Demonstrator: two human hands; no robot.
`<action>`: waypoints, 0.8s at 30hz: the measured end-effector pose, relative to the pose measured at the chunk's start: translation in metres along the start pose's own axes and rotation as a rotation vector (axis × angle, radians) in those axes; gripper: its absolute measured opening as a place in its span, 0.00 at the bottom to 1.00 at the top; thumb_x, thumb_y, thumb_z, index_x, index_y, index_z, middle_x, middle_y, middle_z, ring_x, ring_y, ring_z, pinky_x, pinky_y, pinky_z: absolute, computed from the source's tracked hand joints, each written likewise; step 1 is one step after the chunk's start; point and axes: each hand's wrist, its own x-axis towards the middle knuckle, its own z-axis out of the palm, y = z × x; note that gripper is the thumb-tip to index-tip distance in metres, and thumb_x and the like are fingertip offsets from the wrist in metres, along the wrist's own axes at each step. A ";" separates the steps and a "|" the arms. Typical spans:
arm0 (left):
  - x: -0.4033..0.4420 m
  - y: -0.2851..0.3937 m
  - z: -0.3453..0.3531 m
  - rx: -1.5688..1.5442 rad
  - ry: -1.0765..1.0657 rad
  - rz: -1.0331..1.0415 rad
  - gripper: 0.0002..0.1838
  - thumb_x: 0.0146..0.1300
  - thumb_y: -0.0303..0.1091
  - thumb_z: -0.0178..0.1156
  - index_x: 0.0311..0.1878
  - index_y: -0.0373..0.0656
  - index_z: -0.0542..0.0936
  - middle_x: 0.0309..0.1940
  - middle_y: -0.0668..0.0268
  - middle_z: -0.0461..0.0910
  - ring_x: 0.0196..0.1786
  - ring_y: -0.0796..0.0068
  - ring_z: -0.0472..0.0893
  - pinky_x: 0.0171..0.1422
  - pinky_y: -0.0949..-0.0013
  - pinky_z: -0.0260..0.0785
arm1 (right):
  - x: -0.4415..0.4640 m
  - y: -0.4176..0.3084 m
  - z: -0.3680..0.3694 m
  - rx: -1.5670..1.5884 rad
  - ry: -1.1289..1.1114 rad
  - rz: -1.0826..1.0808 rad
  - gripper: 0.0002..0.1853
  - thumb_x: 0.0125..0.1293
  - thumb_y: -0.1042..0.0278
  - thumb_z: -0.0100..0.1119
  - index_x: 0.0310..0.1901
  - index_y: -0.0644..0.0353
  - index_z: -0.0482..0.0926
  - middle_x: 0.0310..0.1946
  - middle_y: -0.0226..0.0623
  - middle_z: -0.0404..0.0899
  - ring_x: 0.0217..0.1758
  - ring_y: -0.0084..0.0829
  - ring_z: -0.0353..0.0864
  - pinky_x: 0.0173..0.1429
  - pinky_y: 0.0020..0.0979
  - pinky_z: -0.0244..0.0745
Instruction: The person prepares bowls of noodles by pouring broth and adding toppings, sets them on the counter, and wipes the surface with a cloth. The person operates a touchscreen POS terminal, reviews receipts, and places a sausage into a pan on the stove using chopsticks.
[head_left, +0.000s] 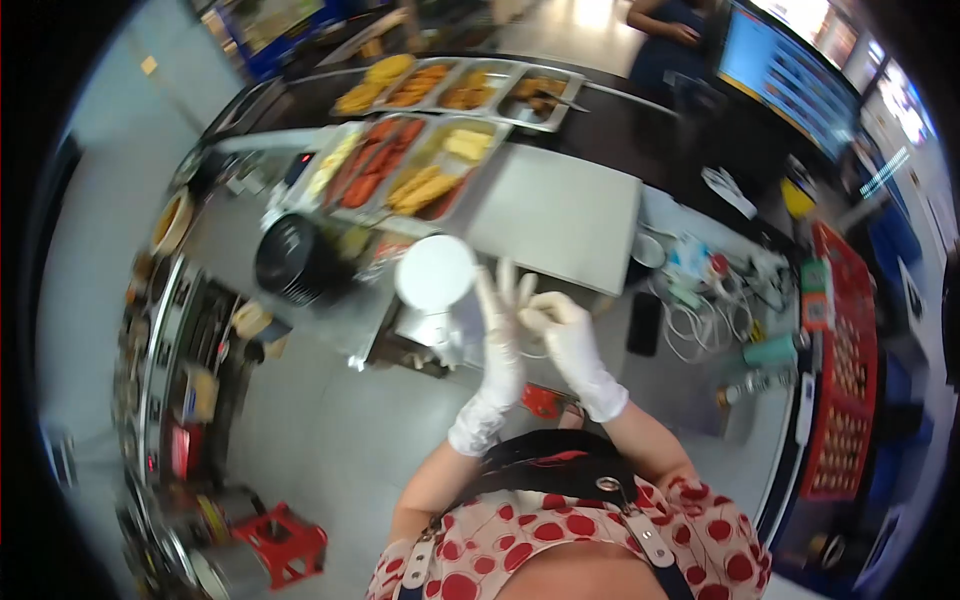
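White gloves cover both my hands, which are raised close together in front of me. My left hand [502, 335] points upward with its fingers apart and nothing in it. Beside it on the right, my right hand [562, 335] has its thumb and fingers bent together near the left hand's fingers; whether it pinches anything is too small to tell. A round white lid or disc [436, 273] lies just left of my left hand. Beyond my hands is a flat pale board [560, 212].
Metal trays [492, 128] of sausages and other food stand ahead. A black pot [290, 258] is at the left, a red stool [280, 545] at the lower left. A phone [645, 324] and white cables [705, 330] lie right. A person [665, 50] stands beyond the counter.
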 end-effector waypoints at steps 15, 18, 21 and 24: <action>0.013 -0.087 0.136 0.107 -0.195 0.018 0.58 0.49 0.83 0.38 0.76 0.60 0.35 0.77 0.54 0.38 0.75 0.42 0.49 0.75 0.44 0.44 | 0.009 0.015 -0.149 0.103 0.127 -0.046 0.09 0.67 0.69 0.57 0.37 0.69 0.78 0.26 0.31 0.78 0.28 0.19 0.74 0.33 0.24 0.70; 0.019 -0.096 0.157 0.089 -0.202 0.018 0.58 0.49 0.84 0.38 0.76 0.60 0.36 0.77 0.55 0.39 0.75 0.42 0.49 0.75 0.44 0.44 | 0.009 0.000 -0.177 0.123 0.124 -0.019 0.09 0.67 0.70 0.57 0.38 0.69 0.78 0.26 0.30 0.78 0.29 0.19 0.75 0.35 0.24 0.72; 0.018 -0.098 0.184 0.096 -0.250 -0.028 0.61 0.46 0.85 0.41 0.77 0.59 0.36 0.77 0.55 0.41 0.75 0.43 0.49 0.75 0.44 0.43 | 0.008 -0.005 -0.200 0.156 0.131 0.014 0.09 0.66 0.70 0.58 0.39 0.69 0.78 0.27 0.30 0.78 0.30 0.19 0.76 0.35 0.24 0.72; 0.020 -0.101 0.199 0.083 -0.290 -0.037 0.60 0.48 0.84 0.40 0.77 0.58 0.35 0.77 0.54 0.41 0.76 0.44 0.48 0.76 0.46 0.43 | 0.007 -0.004 -0.215 0.207 0.144 0.016 0.09 0.66 0.70 0.58 0.39 0.69 0.78 0.28 0.30 0.78 0.31 0.19 0.75 0.36 0.24 0.71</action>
